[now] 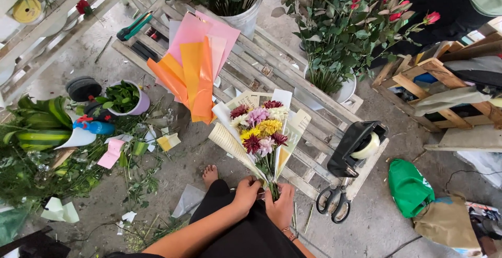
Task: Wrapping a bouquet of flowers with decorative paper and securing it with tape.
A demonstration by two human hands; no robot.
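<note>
Grey concrete floor, littered with leaves and paper scraps, lay under a low tabletop of whitewashed wooden slats. At the picture's 6 o'clock stood a small bouquet of yellow, pink and dark red chrysanthemums wrapped in cream paper, upright, its stems gripped at the base by both hands. The left hand was curled shut around the wrapped stems, and the right hand closed on them from the other side, touching the left. At 3 o'clock of the bouquet a black tape dispenser sat on the tabletop's edge, with black scissors just below it. At 11 o'clock lay a fan of orange and pink wrapping sheets. At 12 and 1 o'clock white buckets of red roses stood. A green bag lay on the floor at 4 o'clock, and a bare foot showed at 8 o'clock.
</note>
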